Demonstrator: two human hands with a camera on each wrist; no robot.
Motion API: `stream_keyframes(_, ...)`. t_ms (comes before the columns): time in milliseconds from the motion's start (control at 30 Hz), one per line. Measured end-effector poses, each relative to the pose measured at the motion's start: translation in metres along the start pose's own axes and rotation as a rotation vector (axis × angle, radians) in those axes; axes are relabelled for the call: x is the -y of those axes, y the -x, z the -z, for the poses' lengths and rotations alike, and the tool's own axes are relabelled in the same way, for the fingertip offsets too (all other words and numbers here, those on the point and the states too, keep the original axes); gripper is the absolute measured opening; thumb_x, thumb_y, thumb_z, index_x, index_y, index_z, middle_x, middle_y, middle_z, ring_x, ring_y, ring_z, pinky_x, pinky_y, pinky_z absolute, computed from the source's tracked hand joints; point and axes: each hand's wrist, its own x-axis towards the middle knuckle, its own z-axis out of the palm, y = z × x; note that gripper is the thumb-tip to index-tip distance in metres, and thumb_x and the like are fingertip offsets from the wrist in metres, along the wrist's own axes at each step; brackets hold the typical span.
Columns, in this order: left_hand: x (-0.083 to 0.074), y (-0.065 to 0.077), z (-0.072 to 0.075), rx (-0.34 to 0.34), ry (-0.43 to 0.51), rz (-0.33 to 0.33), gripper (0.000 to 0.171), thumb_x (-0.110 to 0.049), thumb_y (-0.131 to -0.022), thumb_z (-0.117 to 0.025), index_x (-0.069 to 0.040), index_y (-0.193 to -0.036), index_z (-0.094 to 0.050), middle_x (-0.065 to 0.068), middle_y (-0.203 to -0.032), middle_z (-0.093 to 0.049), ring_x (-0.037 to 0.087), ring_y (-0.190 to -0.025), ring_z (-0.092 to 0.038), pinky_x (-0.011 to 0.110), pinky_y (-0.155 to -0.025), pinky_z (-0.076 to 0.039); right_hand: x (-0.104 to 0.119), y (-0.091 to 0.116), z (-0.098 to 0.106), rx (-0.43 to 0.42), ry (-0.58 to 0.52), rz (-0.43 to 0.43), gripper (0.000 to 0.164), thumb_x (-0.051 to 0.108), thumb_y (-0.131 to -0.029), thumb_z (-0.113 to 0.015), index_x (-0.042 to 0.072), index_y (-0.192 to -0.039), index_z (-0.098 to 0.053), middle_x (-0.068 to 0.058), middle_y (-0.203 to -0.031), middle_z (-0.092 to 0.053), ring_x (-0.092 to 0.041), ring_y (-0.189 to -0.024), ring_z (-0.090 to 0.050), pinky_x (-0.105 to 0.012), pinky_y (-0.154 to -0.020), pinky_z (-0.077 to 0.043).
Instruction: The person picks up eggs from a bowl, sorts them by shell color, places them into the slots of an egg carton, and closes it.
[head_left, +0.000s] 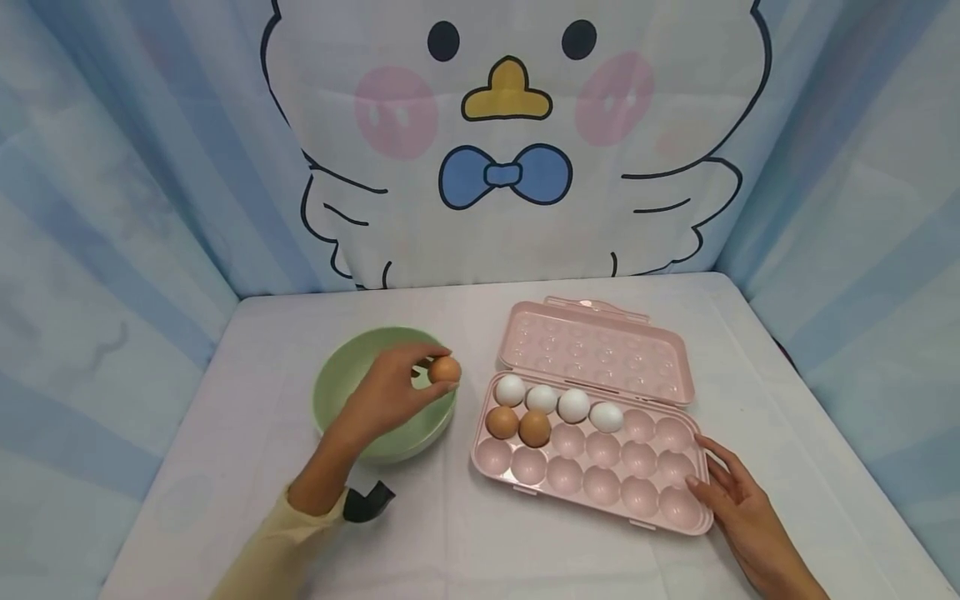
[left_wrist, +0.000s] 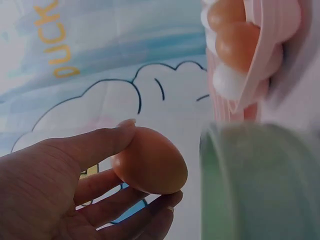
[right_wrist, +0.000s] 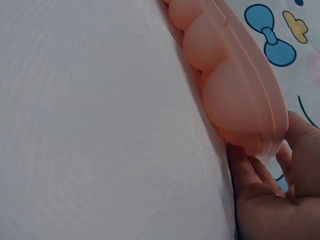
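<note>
A brown egg (head_left: 445, 370) is pinched between the thumb and fingers of my left hand (head_left: 384, 390), above the right rim of a green bowl (head_left: 330, 400). The left wrist view shows the same egg (left_wrist: 150, 161) between thumb and fingertips, clear of the bowl (left_wrist: 270, 185). My right hand (head_left: 738, 504) grips the right end of a pink egg carton (head_left: 585, 493). In the right wrist view, the thumb is at the carton's rim (right_wrist: 275, 110) and fingers are beneath its end. Several white eggs (head_left: 573, 406) sit in the carton's back row, and two brown eggs (head_left: 535, 428) in its middle row.
The carton's lid (head_left: 600, 350) lies folded back behind it, with a handle at its far edge. A white cloth covers the table (head_left: 465, 542). Behind stands a curtain (head_left: 510, 242) with a cartoon bird, and blue-white curtains flank both sides. The bowl's interior is partly hidden by the left hand.
</note>
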Motion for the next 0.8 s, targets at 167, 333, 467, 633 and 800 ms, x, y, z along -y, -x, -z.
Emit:
stream_keyframes(167, -0.011, -0.003, -0.016, 0.059, 0.041, -0.022, 0.041, -0.019, -0.09, -0.083, -0.003, -0.126, -0.071, 0.006, -0.119, -0.072, 0.02, -0.104, -0.066, 0.041, -0.087, -0.058, -0.001, 0.0, 0.0, -0.005, 0.009, 0.008, 0.074, 0.024, -0.104, -0.067, 0.025, -0.164, -0.024, -0.026, -0.167, -0.011, 0.02, -0.115, -0.045, -0.009, -0.092, -0.046)
stream_keyframes(333, -0.019, -0.008, -0.034, 0.148, 0.088, -0.092, 0.041, -0.02, -0.09, -0.084, -0.004, -0.126, -0.071, 0.002, -0.117, -0.071, 0.017, -0.103, -0.066, 0.038, -0.087, -0.057, -0.001, 0.0, 0.001, -0.011, 0.024, 0.006, 0.074, 0.024, -0.104, -0.067, 0.025, -0.164, -0.024, -0.027, -0.167, -0.01, 0.013, -0.125, -0.043, -0.01, -0.092, -0.046)
stream_keyframes(467, -0.023, -0.012, -0.047, 0.206, 0.141, -0.15, 0.044, -0.021, -0.09, -0.084, -0.003, -0.127, -0.07, 0.001, -0.115, -0.071, 0.015, -0.103, -0.065, 0.035, -0.088, -0.056, 0.0, 0.0, 0.001, -0.019, 0.057, -0.008, 0.075, 0.026, -0.104, -0.067, 0.027, -0.164, -0.023, -0.026, -0.168, -0.01, -0.015, -0.148, -0.03, -0.009, -0.092, -0.045)
stream_keyframes(633, -0.025, -0.016, -0.063, 0.257, 0.237, -0.202, 0.045, -0.02, -0.092, -0.082, -0.002, -0.131, -0.068, 0.002, -0.115, -0.071, 0.015, -0.097, -0.066, 0.034, -0.086, -0.057, -0.001, -0.001, 0.0, -0.026, 0.056, -0.011, 0.075, 0.025, -0.104, -0.067, 0.025, -0.165, -0.022, -0.025, -0.168, -0.011, -0.034, -0.153, -0.019, -0.009, -0.091, -0.045)
stream_keyframes(800, -0.026, -0.021, -0.082, 0.312, 0.314, -0.227, 0.046, -0.015, -0.092, -0.081, -0.001, -0.134, -0.066, 0.004, -0.12, -0.071, 0.013, -0.106, -0.065, 0.033, -0.09, -0.057, -0.002, -0.001, 0.0, -0.026, 0.048, -0.011, 0.075, 0.023, -0.104, -0.066, 0.024, -0.165, -0.022, -0.025, -0.168, -0.011, -0.025, -0.151, -0.025, -0.009, -0.091, -0.045)
